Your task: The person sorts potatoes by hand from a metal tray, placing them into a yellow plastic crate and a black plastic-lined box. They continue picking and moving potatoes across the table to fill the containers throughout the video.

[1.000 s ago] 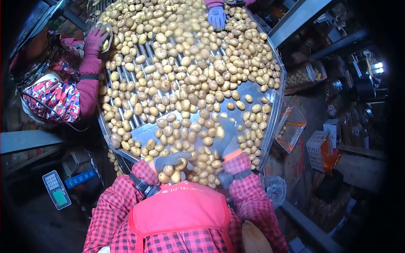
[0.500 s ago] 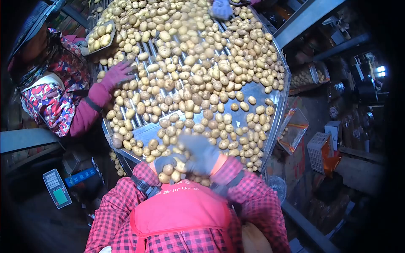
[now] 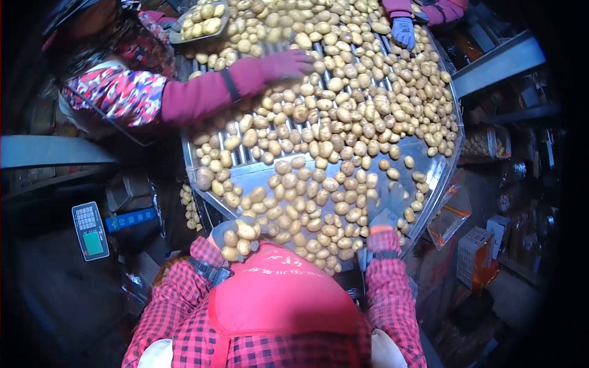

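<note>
Potatoes (image 3: 319,196) lie heaped along the near end of the metal sorting table (image 3: 257,175). At the near left edge my left hand (image 3: 218,231), in a grey glove, is closed around several potatoes (image 3: 244,230) close to my red apron. On the right side my right hand (image 3: 389,206), also gloved, reaches forward over the table with its fingers stretched out. It lies among loose potatoes, touching or just above them, and nothing shows in its grasp.
A co-worker's magenta sleeve (image 3: 202,95) reaches across the rollers from the left, near a scoop (image 3: 205,27) of potatoes. Another person's gloved hand (image 3: 403,33) is at the top right. A scale display (image 3: 91,231) and a white crate (image 3: 474,257) stand beside the table.
My hands have parted: the left moved slightly left with potatoes in it, the right swung forward and right onto the table. The co-worker's arm at left stretched farther across. The view shifted.
</note>
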Tool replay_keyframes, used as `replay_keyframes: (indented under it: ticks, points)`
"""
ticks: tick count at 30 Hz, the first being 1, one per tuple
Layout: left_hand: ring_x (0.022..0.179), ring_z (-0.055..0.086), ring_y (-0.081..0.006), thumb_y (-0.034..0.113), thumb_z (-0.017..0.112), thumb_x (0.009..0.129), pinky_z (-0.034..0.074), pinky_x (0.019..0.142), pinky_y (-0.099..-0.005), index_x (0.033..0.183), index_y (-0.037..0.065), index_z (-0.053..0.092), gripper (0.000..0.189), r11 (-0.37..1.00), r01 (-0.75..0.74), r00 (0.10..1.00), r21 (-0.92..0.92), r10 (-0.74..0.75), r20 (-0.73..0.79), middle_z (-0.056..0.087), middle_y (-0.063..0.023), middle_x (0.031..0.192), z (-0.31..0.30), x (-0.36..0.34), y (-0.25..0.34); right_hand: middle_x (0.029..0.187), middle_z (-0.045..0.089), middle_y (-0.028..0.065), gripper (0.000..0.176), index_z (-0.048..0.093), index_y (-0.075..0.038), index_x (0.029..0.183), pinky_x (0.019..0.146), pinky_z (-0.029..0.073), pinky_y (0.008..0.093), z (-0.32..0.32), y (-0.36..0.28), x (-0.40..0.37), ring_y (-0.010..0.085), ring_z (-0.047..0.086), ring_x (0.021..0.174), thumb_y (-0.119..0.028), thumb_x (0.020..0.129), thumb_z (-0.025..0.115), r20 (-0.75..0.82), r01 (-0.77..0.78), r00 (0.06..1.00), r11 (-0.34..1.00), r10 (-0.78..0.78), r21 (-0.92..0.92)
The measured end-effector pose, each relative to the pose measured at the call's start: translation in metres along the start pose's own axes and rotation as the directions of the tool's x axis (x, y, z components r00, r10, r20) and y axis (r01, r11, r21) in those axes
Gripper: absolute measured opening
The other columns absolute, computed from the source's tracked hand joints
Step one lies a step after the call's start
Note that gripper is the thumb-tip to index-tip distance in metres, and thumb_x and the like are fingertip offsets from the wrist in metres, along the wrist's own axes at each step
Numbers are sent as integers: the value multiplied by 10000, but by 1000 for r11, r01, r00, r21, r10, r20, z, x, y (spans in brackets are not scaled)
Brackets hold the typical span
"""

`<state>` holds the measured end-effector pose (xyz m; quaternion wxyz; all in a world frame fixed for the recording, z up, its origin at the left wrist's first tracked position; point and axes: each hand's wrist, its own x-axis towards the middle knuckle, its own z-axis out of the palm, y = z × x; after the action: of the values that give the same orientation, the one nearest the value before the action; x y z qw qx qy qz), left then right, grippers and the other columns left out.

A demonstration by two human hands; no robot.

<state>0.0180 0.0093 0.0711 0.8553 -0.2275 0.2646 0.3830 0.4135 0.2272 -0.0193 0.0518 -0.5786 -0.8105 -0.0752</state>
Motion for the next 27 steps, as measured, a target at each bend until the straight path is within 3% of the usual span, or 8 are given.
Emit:
replay_keyframes:
  ticks: [4,7,13,18,22,25,26,27]
  points:
    - [409,492,-151,61,574,910,328,269,-208,952,-14,581,86,997,-51,999,54,51,3,599,-146,667,-16,-8,-1,1302,550,230,536,585,-26,1253,1037,385,547,-51,-66,-11,436,501,1226,-311,816,706,88,-22,996,843,-30,537]
    - [577,614,-199,91,561,937,473,394,-296,980,-25,563,123,998,-64,997,24,62,56,619,-148,722,-33,-19,1,1264,583,222,565,583,-29,1266,1004,419,534,-52,-128,7,425,537,1185,-263,774,736,-188,279,960,753,-206,596]
    - [511,488,-132,79,549,912,424,390,-260,964,25,568,77,970,-170,980,-176,185,76,562,-81,831,-51,-69,-5,1402,475,140,742,474,-90,1403,1127,286,510,-52,-217,34,308,448,1312,-357,762,736,50,510,790,700,-611,500]
    - [532,456,-74,185,560,946,291,310,-202,990,28,560,163,789,-608,646,92,558,-522,525,-31,722,-61,-112,-29,1343,526,165,669,505,-77,1370,1093,328,512,-39,-163,-18,336,469,1281,-350,799,722,43,417,871,784,-489,460]
    - [574,511,-98,278,607,935,333,342,-215,909,108,559,179,836,-486,869,-255,492,-47,562,-43,738,-187,-138,-17,1260,585,197,570,553,-59,1314,1010,424,503,-38,-124,-28,381,546,1179,-303,826,716,61,345,902,798,-427,494]
    - [1023,583,-272,431,567,963,517,714,-413,1252,176,524,387,571,-803,595,-168,781,-188,566,-104,1171,-273,-126,-14,1258,596,229,494,589,-53,1278,988,461,491,-41,-135,-21,411,576,1140,-264,847,704,49,299,932,840,-358,452]
    - [1243,530,-326,478,559,959,509,936,-517,1396,202,474,524,455,-890,385,-36,706,-595,511,-122,1377,-264,-125,-22,1266,595,238,480,594,-52,1280,997,462,489,-45,-148,-14,418,574,1147,-252,855,698,38,296,936,841,-350,454]
    - [1463,273,-329,566,547,938,250,1160,-543,1565,227,250,773,515,-856,309,-50,433,-847,288,-111,1589,-242,-129,-10,1276,579,243,417,613,-66,1241,982,471,476,-60,-164,-5,430,571,1142,-163,842,685,157,262,913,837,-376,481]
